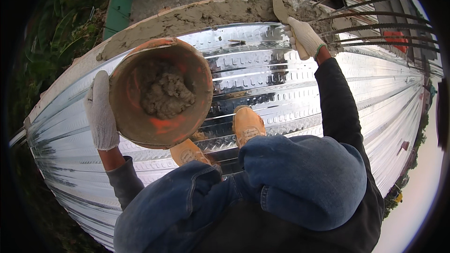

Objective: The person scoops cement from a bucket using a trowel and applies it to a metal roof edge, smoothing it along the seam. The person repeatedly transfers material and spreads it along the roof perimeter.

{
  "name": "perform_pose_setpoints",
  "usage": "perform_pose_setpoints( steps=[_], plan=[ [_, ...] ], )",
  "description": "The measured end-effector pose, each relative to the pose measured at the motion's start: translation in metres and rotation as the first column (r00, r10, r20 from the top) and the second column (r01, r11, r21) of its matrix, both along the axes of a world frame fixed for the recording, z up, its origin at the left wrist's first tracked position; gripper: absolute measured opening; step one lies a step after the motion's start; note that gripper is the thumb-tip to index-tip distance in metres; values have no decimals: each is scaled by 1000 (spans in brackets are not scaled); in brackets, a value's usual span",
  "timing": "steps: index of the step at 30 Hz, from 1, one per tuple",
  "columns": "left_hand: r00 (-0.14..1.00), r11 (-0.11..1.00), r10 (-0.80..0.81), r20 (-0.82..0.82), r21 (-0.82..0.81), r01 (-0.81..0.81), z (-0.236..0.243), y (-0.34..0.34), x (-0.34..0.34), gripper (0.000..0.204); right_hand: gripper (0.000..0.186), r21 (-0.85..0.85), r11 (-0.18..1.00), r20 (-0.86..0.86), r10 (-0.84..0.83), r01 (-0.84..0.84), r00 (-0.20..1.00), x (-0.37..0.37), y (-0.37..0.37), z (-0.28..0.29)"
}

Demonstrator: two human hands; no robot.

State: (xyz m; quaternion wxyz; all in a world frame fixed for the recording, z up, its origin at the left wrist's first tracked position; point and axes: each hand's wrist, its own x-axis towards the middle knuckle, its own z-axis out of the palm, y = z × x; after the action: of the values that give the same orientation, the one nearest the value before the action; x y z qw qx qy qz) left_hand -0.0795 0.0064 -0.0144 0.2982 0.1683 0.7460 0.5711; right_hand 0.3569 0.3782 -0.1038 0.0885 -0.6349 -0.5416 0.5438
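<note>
My left hand (100,111), in a white knit glove, grips the rim of an orange bucket (194,72) smeared with mortar. A lump of grey mortar (166,94) lies inside it. The bucket is held tilted above the metal deck, just left of my knees. My right hand (304,36), also gloved, holds a trowel (280,8) by its handle. The trowel blade rests against the wet mortar bed (201,15) that runs along the far edge of the deck.
I crouch on shiny corrugated metal decking (272,72), my tan shoes (247,124) planted on its ribs. Dark rebar rods (370,28) curve across the upper right. Beyond the mortar edge lie a drop to paved ground, a green strip (119,2) and plants at left.
</note>
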Motion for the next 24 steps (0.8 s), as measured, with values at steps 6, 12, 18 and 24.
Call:
perform_pose_setpoints(
  steps=[6, 12, 18, 24],
  plan=[
    [1000, 999, -28, 3, -29, 28, -1, -5, -9, 37, 53, 62, 957, 131, 273, -282, 953, -78, -21, -22],
    [1000, 1000, 18, 25, 20, -19, 3, 0, 5, 35, 48, 276, 652, 498, 532, -706, 685, -83, -37, -11],
    [998, 998, -57, -7, -6, 57, 4, 7, 8, 36, 62, 316, 660, 749, 267, -681, 606, 2, 33, -43],
    [998, 998, -57, 19, 3, 57, 0, -6, 6, 35, 58, 220, 885, 478, 268, -409, 836, 5, 34, -32]
  ],
)
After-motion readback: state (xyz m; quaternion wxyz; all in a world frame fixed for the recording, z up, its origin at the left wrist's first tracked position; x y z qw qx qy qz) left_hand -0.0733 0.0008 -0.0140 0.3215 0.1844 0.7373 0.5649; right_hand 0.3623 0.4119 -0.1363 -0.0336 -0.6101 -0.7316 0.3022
